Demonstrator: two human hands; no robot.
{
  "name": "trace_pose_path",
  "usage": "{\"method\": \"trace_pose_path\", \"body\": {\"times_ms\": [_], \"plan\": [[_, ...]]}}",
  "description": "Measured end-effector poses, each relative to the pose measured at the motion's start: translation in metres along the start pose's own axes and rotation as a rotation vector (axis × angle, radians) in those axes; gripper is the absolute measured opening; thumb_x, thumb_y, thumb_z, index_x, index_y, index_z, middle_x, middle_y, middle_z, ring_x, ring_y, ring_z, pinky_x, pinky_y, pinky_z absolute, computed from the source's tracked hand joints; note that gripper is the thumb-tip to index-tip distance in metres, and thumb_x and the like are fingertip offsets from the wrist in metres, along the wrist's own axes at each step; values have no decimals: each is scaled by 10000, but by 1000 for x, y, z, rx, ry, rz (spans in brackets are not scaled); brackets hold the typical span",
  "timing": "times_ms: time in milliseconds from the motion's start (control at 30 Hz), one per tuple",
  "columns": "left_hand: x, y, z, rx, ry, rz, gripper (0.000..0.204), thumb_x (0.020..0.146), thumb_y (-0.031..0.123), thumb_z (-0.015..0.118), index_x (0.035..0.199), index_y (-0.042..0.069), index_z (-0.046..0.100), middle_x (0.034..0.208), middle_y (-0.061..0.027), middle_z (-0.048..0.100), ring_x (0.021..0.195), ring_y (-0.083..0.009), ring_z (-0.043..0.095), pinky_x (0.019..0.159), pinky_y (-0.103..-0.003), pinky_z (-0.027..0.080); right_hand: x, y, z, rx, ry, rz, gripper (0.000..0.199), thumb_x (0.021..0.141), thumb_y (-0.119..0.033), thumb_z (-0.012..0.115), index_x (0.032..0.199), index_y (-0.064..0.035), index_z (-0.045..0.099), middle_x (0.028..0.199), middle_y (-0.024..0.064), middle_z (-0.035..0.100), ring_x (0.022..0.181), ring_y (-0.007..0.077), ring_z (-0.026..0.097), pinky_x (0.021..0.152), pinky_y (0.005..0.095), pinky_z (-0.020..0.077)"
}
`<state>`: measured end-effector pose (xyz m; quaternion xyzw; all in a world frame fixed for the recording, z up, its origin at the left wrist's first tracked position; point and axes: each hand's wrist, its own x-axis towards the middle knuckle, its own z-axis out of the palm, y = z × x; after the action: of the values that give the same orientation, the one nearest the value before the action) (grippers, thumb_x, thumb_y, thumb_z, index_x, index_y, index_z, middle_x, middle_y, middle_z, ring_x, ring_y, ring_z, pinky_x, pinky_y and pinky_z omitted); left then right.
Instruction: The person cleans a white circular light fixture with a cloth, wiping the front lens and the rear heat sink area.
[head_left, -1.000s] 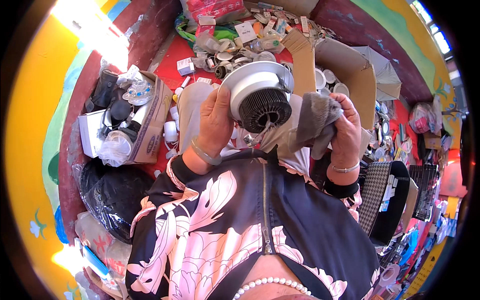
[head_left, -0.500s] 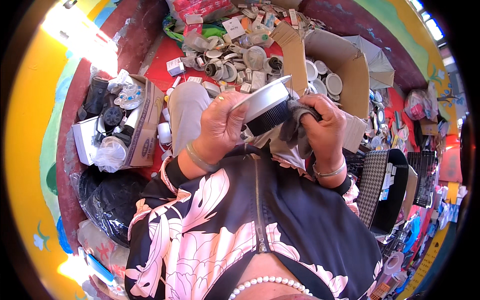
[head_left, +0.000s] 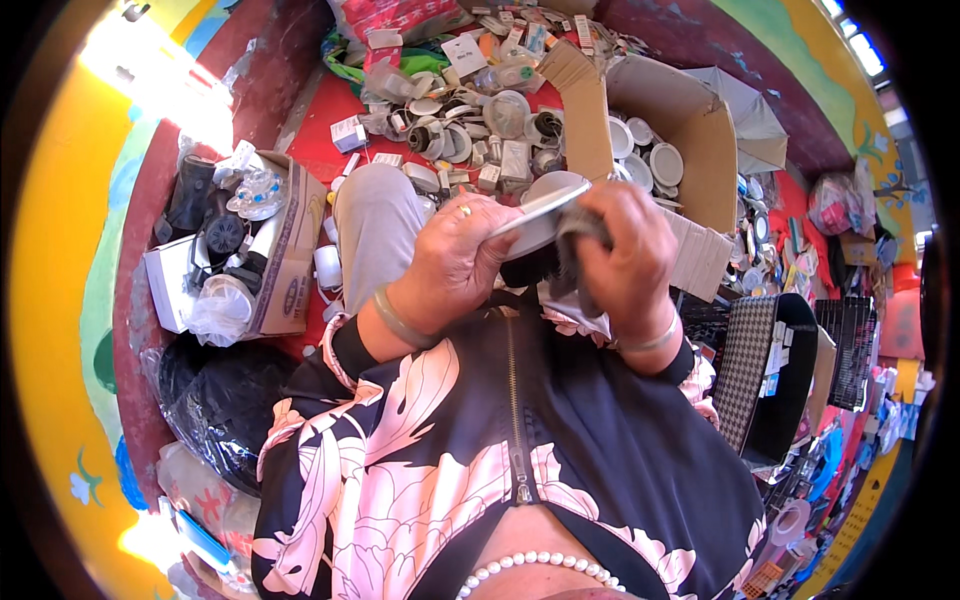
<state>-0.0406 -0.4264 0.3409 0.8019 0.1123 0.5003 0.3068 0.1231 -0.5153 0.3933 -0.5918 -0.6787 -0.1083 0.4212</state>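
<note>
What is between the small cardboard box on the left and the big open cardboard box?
In the head view, between small box and big box: a grey-trousered knee and loose lamp parts.

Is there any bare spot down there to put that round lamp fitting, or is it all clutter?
A bare strip of red floor lies between the small white box and the dark red wall. The heap of parts ahead is crowded, and white discs fill the big cardboard box. Both hands hold the round lamp fitting.
</note>
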Motion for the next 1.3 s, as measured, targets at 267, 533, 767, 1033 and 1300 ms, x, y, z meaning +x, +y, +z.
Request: {"method": "trace_pose_path", "body": {"times_ms": [267,533,767,1033,1300], "plan": [[-1,-3,-8,-362,32,-675,305,962,255,502,935,-22,627,723,34,538,662,-37,444,580,-203,384,2,46,-39,465,232,549,183,776,93,548,912,6,635,847,-1,617,767,75,566,701,212,463],[10,5,-12,-477,-150,-779,339,969,277,485,952,-28,631,694,43,555,623,-20,465,538,-185,382,17,37,-28,357,-131,292,236,718,45,555,940,-1,621,883,80,640,828,181,605,748,278,469],[8,4,-11,-241,-218,-510,316,960,269,503,966,-21,629,689,12,552,630,-33,463,539,-208,392,11,42,-7,487,-504,320,305,677,22,514,965,-18,607,859,136,615,821,283,602,759,327,464],[21,0,-6,-97,-386,-362,269,943,227,516,894,-12,627,685,-95,560,591,-169,506,564,-297,420,23,26,-7,288,-514,5,336,642,24,530,973,-8,582,870,174,598,859,362,567,762,396,459],[37,-8,-14,-172,-517,-503,262,926,239,551,948,-11,626,777,-84,609,681,-124,547,616,-269,438,13,27,-2,281,-454,3,344,639,40,503,974,-12,564,890,188,591,879,379,562,767,407,460]]}}
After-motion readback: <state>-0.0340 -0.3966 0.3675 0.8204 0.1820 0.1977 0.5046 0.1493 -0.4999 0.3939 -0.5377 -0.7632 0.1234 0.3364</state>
